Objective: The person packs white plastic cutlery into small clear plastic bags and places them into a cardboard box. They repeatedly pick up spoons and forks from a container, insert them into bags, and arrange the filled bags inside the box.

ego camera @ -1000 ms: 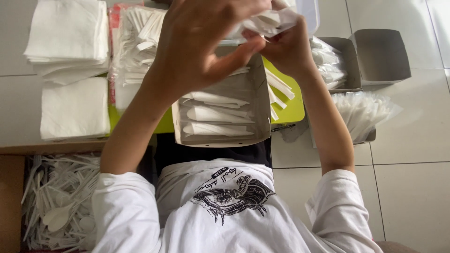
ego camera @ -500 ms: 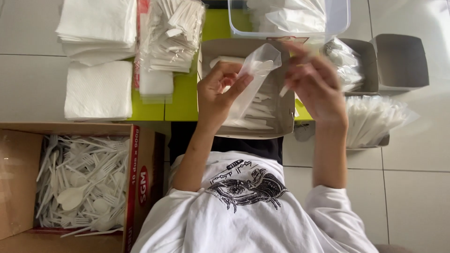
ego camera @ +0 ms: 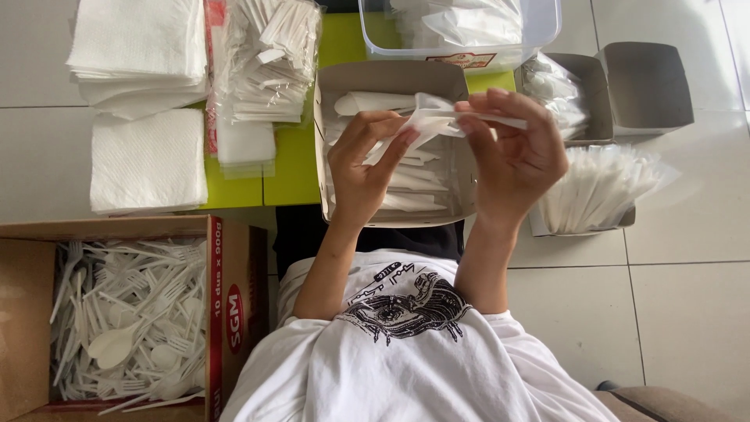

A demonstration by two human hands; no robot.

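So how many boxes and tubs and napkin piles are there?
Brown cardboard boxes: 4 (cutlery box, middle box, two at right)
Clear plastic tub: 1
White napkin piles: 2
Total: 7

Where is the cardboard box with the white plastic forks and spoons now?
In the head view, the cardboard box sits at the lower left on the floor, below the napkin stacks and beside the person's left arm.
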